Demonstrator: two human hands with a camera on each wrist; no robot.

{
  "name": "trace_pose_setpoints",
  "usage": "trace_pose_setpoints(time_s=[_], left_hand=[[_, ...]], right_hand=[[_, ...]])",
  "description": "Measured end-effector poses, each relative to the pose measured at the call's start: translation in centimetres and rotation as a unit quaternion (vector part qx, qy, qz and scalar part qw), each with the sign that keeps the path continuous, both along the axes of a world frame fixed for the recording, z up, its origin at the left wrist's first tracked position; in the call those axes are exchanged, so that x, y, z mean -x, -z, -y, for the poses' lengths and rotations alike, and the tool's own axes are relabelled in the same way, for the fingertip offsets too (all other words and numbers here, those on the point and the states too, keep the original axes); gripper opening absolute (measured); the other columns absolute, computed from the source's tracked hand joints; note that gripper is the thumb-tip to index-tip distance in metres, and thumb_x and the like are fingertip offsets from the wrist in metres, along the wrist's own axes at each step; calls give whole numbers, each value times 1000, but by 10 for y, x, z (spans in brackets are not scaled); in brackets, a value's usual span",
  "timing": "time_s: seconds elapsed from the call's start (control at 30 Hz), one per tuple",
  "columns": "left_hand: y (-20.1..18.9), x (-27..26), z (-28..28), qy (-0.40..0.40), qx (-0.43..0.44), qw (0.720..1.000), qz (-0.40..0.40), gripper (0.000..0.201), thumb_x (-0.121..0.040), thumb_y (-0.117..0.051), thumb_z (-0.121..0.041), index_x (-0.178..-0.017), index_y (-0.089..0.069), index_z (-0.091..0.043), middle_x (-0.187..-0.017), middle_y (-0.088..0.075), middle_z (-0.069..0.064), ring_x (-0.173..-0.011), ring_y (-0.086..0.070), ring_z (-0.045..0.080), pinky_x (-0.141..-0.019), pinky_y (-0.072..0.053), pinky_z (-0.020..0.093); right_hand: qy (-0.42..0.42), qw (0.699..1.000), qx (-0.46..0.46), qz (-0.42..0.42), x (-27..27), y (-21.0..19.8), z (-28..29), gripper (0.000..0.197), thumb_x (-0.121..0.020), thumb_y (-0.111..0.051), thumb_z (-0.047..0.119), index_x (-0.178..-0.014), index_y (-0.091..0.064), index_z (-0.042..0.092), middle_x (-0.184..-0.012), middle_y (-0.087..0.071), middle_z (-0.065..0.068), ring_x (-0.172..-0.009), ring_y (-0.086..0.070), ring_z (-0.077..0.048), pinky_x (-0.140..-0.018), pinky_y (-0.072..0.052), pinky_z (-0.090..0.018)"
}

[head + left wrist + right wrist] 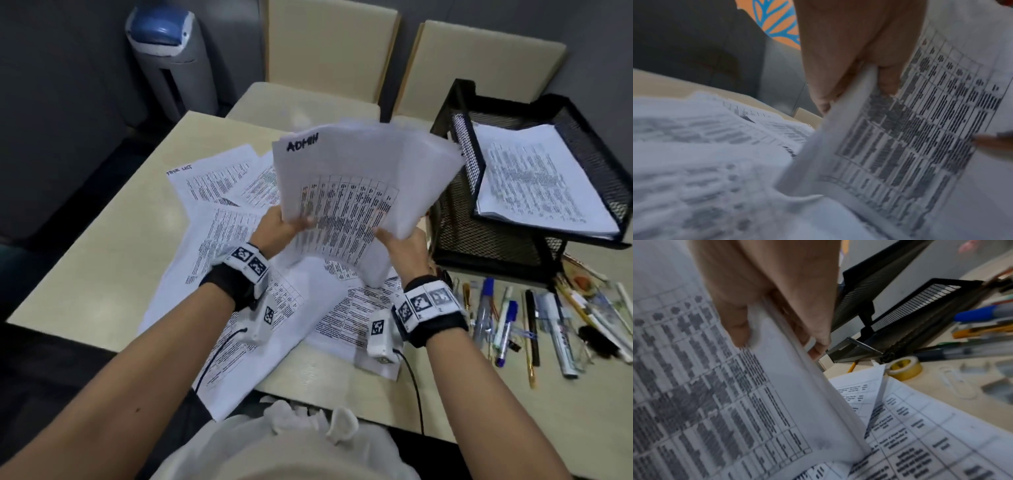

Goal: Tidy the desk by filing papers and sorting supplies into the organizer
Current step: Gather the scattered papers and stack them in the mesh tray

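I hold a sheaf of printed papers (359, 185) marked "ADMIN" tilted up above the desk. My left hand (286, 228) pinches its lower left edge, thumb on the front (888, 76). My right hand (400, 240) grips the lower right edge, thumb on the printed face (737, 324) and fingers behind. More loose printed sheets (239, 274) lie spread on the desk under my hands. The black mesh organizer (455, 219) stands to the right, and its top tray (596, 137) holds a printed stack (534, 178).
Pens, markers and pencils (534, 322) lie scattered at the right in front of the organizer. A yellow tape roll (904, 368) and paper clips (953, 382) sit near its base. Two beige chairs (329, 51) stand beyond the desk, a grey bin (171, 58) at far left.
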State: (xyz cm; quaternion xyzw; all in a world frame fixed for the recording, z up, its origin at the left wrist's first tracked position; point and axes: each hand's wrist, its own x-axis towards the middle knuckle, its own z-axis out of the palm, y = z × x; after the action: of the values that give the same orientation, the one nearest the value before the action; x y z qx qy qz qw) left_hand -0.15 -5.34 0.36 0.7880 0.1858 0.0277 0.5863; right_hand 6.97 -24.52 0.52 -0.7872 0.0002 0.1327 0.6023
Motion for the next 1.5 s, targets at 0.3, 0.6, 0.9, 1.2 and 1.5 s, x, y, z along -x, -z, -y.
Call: trace_pose_setpoints(time_s=[0.3, 0.6, 0.9, 1.2, 1.5], left_hand=[[9, -61, 81, -150, 22, 988, -9, 22, -93, -50, -13, -72, -45, -15, -64, -43, 0, -59, -43, 17, -61, -42, 29], [12, -137, 207, -42, 90, 991, -95, 39, -88, -60, -21, -117, -45, -1, -90, -57, 13, -68, -48, 21, -52, -46, 23], [29, -182, 247, -8, -44, 992, -118, 59, -81, -49, -40, -128, -46, -4, -122, -61, 15, -113, -58, 27, -76, -41, 23], [24, -158, 179, -91, -3, 988, -123, 24, -86, -53, -2, -109, -53, -2, -86, -65, 18, -70, -63, 26, -68, -55, 35], [41, -23, 7, -149, -286, 881, -345, 94, -72, -75, -46, -141, -32, 0, -145, -31, 27, -135, -31, 40, -113, -28, 46]], right_hand=[[-66, 989, 56, -117, -5, 26, 113, 25, -96, -46, 10, -121, -48, 5, -119, -59, -20, -78, -64, -24, -57, -58, -30], [63, 974, -36, -215, -63, 18, 247, 33, -96, -41, -1, -129, -44, 0, -83, -59, -10, -34, -53, -6, -32, -41, -12], [212, 962, 20, -168, -150, 27, 241, 16, -93, -36, -8, -88, -46, 3, -63, -51, -12, -25, -51, -15, -25, -34, -11], [296, 935, 179, -74, -128, 35, 228, 39, -85, -49, -5, -123, -42, -6, -133, -45, -25, -109, -60, -32, -89, -49, -35], [-84, 984, 156, -15, -42, 44, 79, 18, -85, -50, 0, -77, -58, 14, -83, -59, -7, -76, -60, -26, -75, -52, -37]])
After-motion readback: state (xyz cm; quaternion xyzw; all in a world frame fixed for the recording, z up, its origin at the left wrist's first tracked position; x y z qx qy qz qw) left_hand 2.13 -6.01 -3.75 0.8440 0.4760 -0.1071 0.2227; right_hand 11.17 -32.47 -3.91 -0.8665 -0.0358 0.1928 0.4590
